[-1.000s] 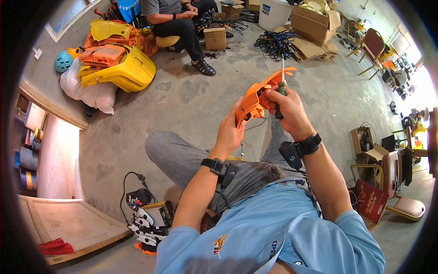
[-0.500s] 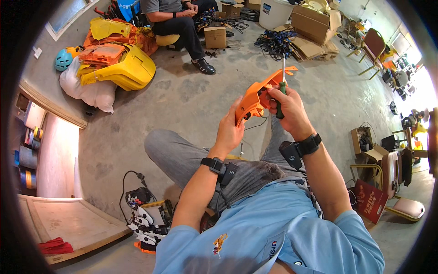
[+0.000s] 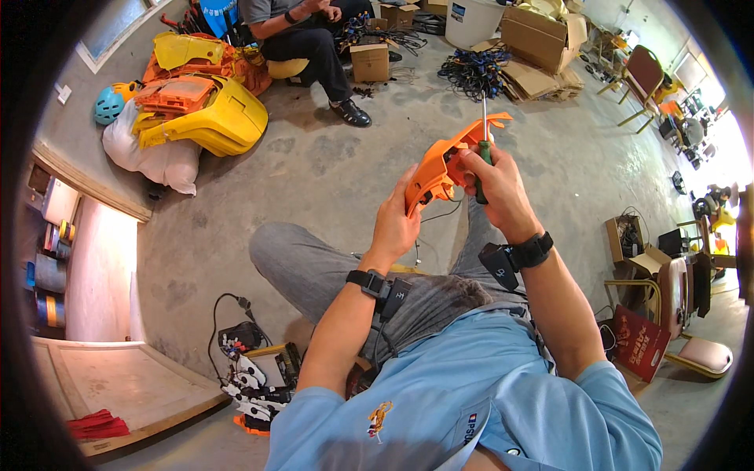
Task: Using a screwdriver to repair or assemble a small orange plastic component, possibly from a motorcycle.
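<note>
An orange plastic housing [image 3: 437, 169] is held up above my knees, tilted, its hollow side toward my right hand. My left hand [image 3: 399, 222] grips its lower left edge, fingers mostly behind it. In my right hand [image 3: 501, 185] is a screwdriver with a green handle [image 3: 484, 155], fingers wrapped round it and shaft pointing away from me. The right thumb and fingertips also lie against the housing's inner side, by a small dark part. A thin dark cable [image 3: 442, 214] hangs from the housing toward my lap. What the right fingertips pinch there is hidden.
Another person [image 3: 302, 47] sits at the far left of centre. Yellow and orange plastic shells [image 3: 228, 118] are piled on the left. Ahead lie tangled dark cables [image 3: 476, 72] beside cardboard boxes [image 3: 538, 38]. Near my left elbow stands a wooden table [image 3: 126, 385]; chairs [image 3: 644, 78] line the right.
The screwdriver's shaft has tipped slightly to the left. My left hand and the housing are almost unmoved. The other person's hand has come up a little.
</note>
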`<state>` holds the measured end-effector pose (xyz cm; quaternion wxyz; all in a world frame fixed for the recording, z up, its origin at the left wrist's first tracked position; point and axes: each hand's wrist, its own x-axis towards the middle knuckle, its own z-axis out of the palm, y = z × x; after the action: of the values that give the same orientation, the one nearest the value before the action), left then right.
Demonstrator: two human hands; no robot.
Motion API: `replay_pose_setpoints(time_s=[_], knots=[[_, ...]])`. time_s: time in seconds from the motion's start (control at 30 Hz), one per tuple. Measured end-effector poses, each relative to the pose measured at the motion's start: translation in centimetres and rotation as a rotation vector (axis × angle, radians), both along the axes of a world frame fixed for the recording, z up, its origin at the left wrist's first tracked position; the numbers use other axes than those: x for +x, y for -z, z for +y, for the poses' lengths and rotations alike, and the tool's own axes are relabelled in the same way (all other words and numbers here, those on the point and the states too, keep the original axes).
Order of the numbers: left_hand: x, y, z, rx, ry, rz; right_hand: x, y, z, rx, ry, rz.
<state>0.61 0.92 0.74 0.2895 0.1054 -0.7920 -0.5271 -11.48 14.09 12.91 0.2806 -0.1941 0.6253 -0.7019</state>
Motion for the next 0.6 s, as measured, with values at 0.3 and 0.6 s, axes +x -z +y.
replay_pose_setpoints(time_s=[0.3,0.6], knots=[[0.13,-0.27,0.18,-0.061,-0.023,0.045,-0.17,-0.01,0.21,0.094,0.007,0.117],[0.07,-0.20,0.14,0.002,0.001,-0.004,-0.29,0.08,-0.09,0.108,0.045,0.187]])
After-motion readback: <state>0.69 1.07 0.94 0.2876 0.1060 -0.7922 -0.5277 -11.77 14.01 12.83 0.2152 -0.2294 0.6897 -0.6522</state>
